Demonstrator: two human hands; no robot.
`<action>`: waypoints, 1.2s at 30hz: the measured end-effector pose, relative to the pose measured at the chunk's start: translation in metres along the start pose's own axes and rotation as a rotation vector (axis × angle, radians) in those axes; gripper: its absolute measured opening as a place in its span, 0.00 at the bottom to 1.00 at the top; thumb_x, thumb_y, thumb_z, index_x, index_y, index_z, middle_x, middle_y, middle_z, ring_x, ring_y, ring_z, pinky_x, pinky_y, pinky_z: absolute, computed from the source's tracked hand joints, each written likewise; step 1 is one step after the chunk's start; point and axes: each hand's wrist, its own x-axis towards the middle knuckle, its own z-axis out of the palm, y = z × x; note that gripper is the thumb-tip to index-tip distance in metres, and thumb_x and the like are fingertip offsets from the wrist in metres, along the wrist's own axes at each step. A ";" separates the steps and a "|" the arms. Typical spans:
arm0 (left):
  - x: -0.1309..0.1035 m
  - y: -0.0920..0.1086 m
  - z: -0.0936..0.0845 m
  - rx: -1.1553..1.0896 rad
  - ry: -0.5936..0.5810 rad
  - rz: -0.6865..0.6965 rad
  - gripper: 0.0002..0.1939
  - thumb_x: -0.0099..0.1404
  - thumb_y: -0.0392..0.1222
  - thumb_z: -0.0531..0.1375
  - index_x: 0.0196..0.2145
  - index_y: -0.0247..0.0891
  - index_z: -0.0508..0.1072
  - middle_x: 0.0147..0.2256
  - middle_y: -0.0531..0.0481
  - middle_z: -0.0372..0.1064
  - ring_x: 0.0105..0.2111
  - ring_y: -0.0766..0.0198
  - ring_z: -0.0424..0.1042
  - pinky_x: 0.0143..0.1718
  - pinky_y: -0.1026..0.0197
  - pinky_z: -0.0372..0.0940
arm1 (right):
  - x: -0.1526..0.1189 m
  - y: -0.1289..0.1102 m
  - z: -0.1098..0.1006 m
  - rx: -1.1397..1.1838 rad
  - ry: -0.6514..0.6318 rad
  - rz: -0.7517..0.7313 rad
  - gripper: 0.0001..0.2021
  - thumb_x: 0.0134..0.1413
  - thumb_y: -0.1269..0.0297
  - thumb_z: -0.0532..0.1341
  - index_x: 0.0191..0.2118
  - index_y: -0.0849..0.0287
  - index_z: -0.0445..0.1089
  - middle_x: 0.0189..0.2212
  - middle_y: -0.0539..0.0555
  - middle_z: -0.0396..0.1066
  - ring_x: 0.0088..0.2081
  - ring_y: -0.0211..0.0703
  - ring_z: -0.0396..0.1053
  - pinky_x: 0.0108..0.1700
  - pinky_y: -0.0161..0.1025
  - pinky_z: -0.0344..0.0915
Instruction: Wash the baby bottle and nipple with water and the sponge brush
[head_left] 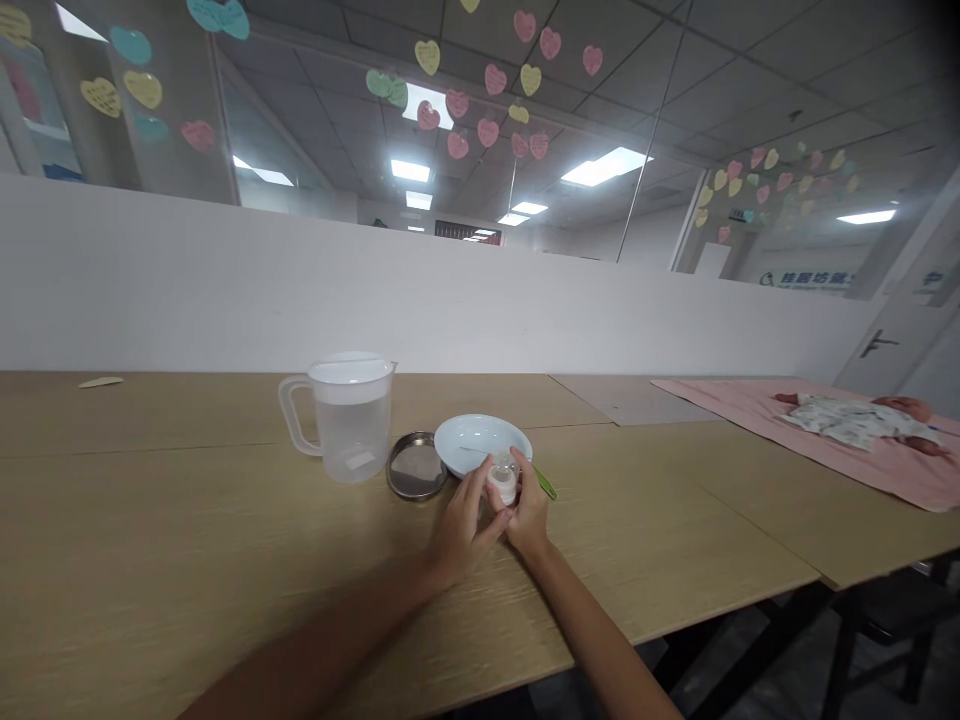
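Observation:
Both my hands meet in front of a white bowl [466,436] and hold a small white bottle part with a clear top [503,482]. My left hand [463,528] wraps its left side, and my right hand [529,508] closes round its right side. A green handle [547,484] pokes out beside the bowl, behind my right hand. Just left of the bowl lies a round, shallow metal dish [416,468]. Farther left stands a translucent plastic pitcher [352,425] with a lid and its handle to the left.
On the right, a doll [847,420] in patterned clothes lies on a pink cloth [742,402]. A thin pale piece [101,382] rests at the table's far left. A white wall [225,290] runs behind the table, and a dark stool [885,620] stands at lower right.

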 end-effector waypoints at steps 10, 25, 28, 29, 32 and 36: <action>0.000 -0.002 0.001 0.012 -0.005 0.014 0.33 0.64 0.43 0.55 0.64 0.41 0.47 0.60 0.40 0.54 0.59 0.53 0.56 0.58 0.48 0.56 | 0.001 0.000 0.000 -0.009 0.007 -0.012 0.27 0.53 0.54 0.58 0.57 0.61 0.59 0.46 0.61 0.70 0.40 0.47 0.72 0.40 0.43 0.71; -0.001 -0.004 0.001 -0.005 -0.009 -0.008 0.35 0.64 0.47 0.56 0.64 0.40 0.47 0.62 0.41 0.51 0.61 0.53 0.53 0.60 0.49 0.52 | 0.001 0.008 -0.002 -0.038 -0.033 -0.053 0.25 0.58 0.52 0.53 0.57 0.60 0.58 0.47 0.60 0.70 0.44 0.48 0.71 0.43 0.43 0.70; -0.002 -0.006 0.002 -0.061 0.004 -0.057 0.39 0.60 0.49 0.60 0.64 0.40 0.47 0.61 0.39 0.54 0.59 0.50 0.56 0.59 0.47 0.54 | 0.002 0.009 -0.007 -0.047 -0.052 -0.060 0.25 0.59 0.53 0.50 0.58 0.61 0.58 0.46 0.60 0.71 0.41 0.47 0.71 0.41 0.42 0.69; -0.002 -0.007 0.002 -0.106 0.014 -0.078 0.40 0.60 0.49 0.60 0.64 0.40 0.46 0.59 0.39 0.56 0.58 0.51 0.58 0.58 0.47 0.55 | 0.002 0.010 -0.008 -0.044 -0.058 -0.056 0.25 0.60 0.53 0.49 0.58 0.62 0.57 0.46 0.61 0.70 0.40 0.46 0.71 0.40 0.42 0.69; -0.002 -0.008 0.001 -0.261 0.049 -0.134 0.40 0.61 0.47 0.59 0.64 0.39 0.44 0.54 0.40 0.63 0.52 0.55 0.66 0.53 0.51 0.61 | 0.003 0.009 -0.013 -0.013 -0.071 -0.062 0.24 0.60 0.55 0.48 0.58 0.62 0.58 0.47 0.61 0.69 0.38 0.45 0.71 0.39 0.42 0.69; 0.002 -0.004 -0.001 -0.236 0.007 -0.100 0.37 0.59 0.41 0.60 0.62 0.40 0.50 0.52 0.42 0.66 0.50 0.56 0.68 0.52 0.52 0.63 | 0.004 0.005 -0.017 0.044 -0.100 -0.085 0.22 0.59 0.56 0.50 0.55 0.61 0.60 0.45 0.60 0.70 0.39 0.47 0.70 0.40 0.43 0.68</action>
